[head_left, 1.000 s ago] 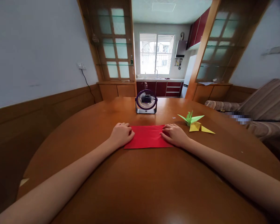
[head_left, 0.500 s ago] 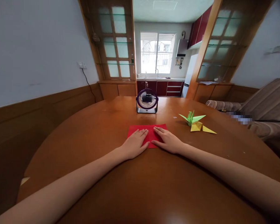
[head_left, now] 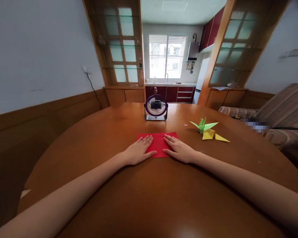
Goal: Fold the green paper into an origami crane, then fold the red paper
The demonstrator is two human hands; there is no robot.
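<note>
I see the red paper [head_left: 160, 145] lying flat on the table [head_left: 159, 195], between its near edge and the fan [head_left: 156, 106] at the far edge. The left hand [head_left: 139, 151] presses on the paper's left part, fingers extended, grasping nothing; the right hand [head_left: 179, 148] does likewise on the right part. Toward the table's right edge, I see a green paper crane [head_left: 202, 127] just beside a yellow folded paper [head_left: 209, 134].

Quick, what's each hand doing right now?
Left hand: open, resting on the red paper.
Right hand: open, also resting on the red paper.
</note>
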